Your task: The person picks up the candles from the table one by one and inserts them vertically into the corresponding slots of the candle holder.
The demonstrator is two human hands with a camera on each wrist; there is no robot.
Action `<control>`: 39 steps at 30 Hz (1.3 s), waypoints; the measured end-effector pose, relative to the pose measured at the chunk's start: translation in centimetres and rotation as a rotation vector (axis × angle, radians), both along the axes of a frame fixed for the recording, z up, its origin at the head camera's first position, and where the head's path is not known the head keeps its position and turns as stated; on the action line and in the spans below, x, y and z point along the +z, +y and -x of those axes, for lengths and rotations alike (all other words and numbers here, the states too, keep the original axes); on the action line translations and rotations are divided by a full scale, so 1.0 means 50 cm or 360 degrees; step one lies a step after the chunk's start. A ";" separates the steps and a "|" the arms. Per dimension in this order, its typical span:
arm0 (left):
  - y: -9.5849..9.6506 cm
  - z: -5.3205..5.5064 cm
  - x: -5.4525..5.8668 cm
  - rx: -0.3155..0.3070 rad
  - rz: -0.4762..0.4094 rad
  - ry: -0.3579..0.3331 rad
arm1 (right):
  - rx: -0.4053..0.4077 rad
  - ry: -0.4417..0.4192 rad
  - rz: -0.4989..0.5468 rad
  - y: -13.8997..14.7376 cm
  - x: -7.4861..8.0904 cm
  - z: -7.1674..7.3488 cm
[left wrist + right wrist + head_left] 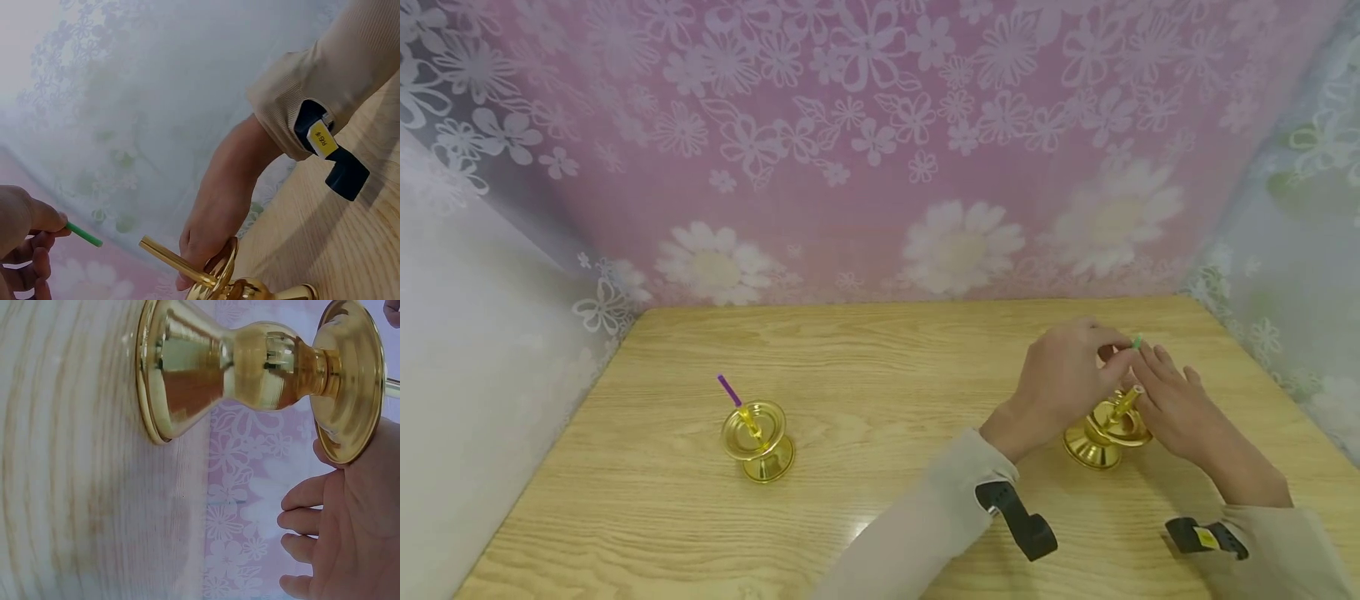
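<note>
My left hand [1067, 375] pinches a thin green stick [84, 234] between thumb and fingertips. In the left wrist view, the stick is apart from the gold upright tube [172, 257] of a shiny gold pedestal stand [265, 365]. My right hand [1180, 408] is beside that stand's round dish [353, 387], touching its rim, with its fingers stretched out. Part of its thumb is hidden behind the dish in the right wrist view. In the head view, the left hand covers part of the stand.
A second gold stand [767, 462] is on the left side of the wooden table [880, 400], a purple stick [728, 389] standing tilted in its tube. Pink floral cloth [850, 192] rises behind the table, with pale floral sheets [1292, 275] at the sides.
</note>
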State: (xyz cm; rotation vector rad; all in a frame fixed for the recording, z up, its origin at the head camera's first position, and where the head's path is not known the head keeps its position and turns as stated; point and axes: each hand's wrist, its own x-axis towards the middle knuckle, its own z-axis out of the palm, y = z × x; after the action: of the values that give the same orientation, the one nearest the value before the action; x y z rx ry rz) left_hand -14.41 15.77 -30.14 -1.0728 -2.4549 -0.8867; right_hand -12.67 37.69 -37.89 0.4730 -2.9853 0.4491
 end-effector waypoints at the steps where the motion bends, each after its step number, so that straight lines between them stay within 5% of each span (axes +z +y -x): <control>1: -0.001 0.003 0.003 -0.0008 -0.0023 -0.0070 | 0.0006 0.0005 0.0000 0.000 0.000 0.000; 6: 0.003 0.005 0.008 -0.0072 -0.0016 -0.0227 | -0.0009 -0.0018 -0.0005 -0.001 0.003 -0.001; 23: 0.029 0.003 -0.017 -0.0098 -0.0012 -0.0238 | -0.0056 -0.0154 0.0023 -0.001 0.011 0.001; 39: 0.033 0.003 -0.023 -0.0030 0.0050 0.0001 | -0.0061 -0.0179 0.0036 0.000 0.006 0.003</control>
State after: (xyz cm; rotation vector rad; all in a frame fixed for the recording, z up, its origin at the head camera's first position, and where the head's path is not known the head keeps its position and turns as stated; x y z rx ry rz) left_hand -14.55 17.41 -31.26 -1.1087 -2.4698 -0.8560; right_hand -12.81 37.69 -37.60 0.4010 -3.0870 0.5221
